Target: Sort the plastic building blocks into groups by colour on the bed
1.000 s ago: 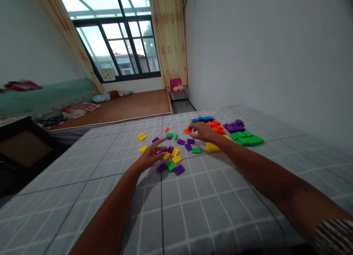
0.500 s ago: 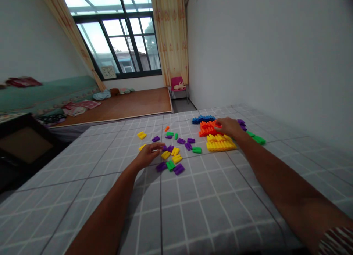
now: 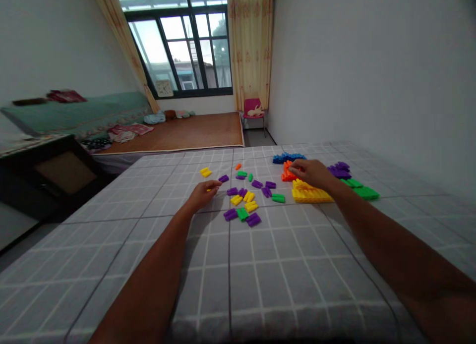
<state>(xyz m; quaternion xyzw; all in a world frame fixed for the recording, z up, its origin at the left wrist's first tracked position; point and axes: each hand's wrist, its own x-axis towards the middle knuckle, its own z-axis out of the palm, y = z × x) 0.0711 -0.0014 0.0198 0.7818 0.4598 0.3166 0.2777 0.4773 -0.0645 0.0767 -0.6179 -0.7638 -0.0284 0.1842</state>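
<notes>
My left hand (image 3: 204, 194) is low over the left side of the scattered pieces, thumb and fingers curved and slightly apart, with nothing visible between them. Its fingertips are near a purple piece (image 3: 223, 178). On the right, the fingers of my right hand (image 3: 307, 171) are pinched at the orange blocks (image 3: 287, 171), and the hand hides part of that group. Yellow blocks (image 3: 310, 193) stand in a row below my right wrist. Blue blocks (image 3: 288, 158) lie behind the orange ones. Purple blocks (image 3: 339, 170) and green blocks (image 3: 360, 189) are grouped right of my right wrist.
Several loose purple, green and yellow pieces (image 3: 249, 197) lie mid-table on the checked cloth (image 3: 267, 269). A small orange piece (image 3: 238, 166) is farther back. A wall (image 3: 364, 76) borders the right side. Beyond the table are a bed (image 3: 197, 131) and a pink chair (image 3: 253, 107).
The view has shifted, so the table items appear farther right. My left hand has moved left relative to the loose pieces, away from the purple ones. My right hand remains at the orange blocks.
</notes>
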